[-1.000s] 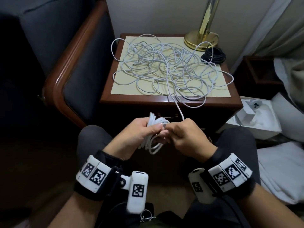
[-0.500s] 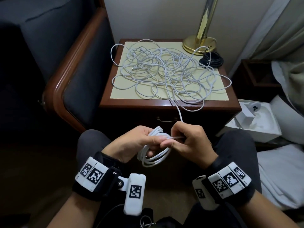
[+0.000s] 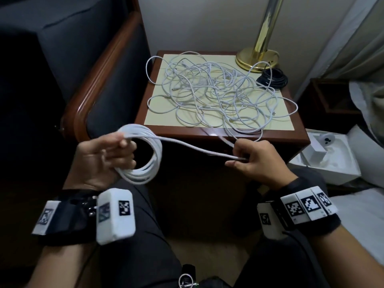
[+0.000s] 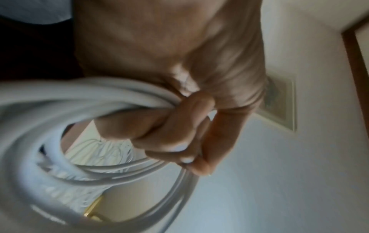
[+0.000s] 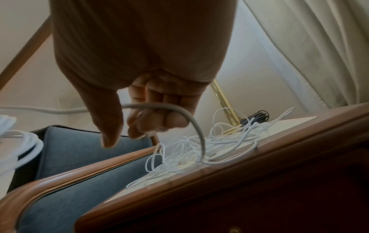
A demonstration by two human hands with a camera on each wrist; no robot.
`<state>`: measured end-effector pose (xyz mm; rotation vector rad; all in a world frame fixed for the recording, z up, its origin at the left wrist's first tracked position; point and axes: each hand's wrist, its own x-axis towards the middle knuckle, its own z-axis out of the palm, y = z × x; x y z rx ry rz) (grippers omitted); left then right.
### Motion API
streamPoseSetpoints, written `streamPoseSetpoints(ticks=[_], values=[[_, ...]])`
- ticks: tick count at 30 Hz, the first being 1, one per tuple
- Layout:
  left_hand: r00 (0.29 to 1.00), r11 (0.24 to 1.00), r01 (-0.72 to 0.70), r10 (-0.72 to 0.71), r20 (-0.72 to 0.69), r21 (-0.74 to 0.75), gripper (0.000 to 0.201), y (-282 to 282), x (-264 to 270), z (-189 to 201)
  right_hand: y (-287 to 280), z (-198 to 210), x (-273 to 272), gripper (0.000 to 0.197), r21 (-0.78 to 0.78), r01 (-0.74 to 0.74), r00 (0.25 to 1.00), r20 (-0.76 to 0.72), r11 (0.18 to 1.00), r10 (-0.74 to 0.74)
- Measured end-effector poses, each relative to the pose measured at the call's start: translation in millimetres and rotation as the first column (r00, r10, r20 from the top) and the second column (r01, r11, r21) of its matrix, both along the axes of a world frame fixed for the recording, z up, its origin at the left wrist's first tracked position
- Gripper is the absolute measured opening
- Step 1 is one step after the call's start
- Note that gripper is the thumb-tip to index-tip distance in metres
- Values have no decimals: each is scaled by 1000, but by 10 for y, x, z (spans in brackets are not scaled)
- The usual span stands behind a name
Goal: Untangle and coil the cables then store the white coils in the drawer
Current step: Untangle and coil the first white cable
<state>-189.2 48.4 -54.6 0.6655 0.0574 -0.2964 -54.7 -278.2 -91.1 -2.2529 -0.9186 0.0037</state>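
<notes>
Head view: the left hand (image 3: 101, 161) pinches a round white cable coil (image 3: 143, 154) left of the wooden bedside counter (image 3: 218, 134), and the right hand (image 3: 255, 161) has its fingers (image 5: 175, 121) curled round the free strand leading to the white tangled cable pile (image 3: 214, 94) on that counter. Half a second ago the hands met; now they are apart, the strand stretched between them. Keep the strand lightly taut and lay each loop the same size as the coil.
</notes>
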Motion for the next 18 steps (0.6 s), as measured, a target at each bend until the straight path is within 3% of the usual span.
streamPoseSetpoints(ticks=[2, 4, 6, 7, 13, 18], values=[[988, 988, -153, 153, -18, -10, 39, 151, -63, 41, -59, -14, 45, 37, 32, 44, 999, -1, 999, -44], [960, 960, -278, 279, -20, 41, 36, 157, -54, 28, -92, -45, 29, 38, 161, 63, 998, -35, 985, -58], [855, 822, -501, 518, 11, 270, 32, 83, -33, 52, -70, -73, -66, 37, 274, 47, 998, -63, 961, -31], [818, 774, -551, 574, 21, 313, 30, 35, 7, 47, -46, -89, -130, 36, 302, 31, 997, -76, 953, -9], [707, 676, -674, 707, -5, 299, 19, -245, 171, -61, 84, -262, -384, 22, 307, 71, 988, -156, 949, -23], [701, 654, -678, 713, 27, 335, 18, -460, 212, -104, 143, -336, -499, 8, 275, 253, 966, -125, 928, -226]])
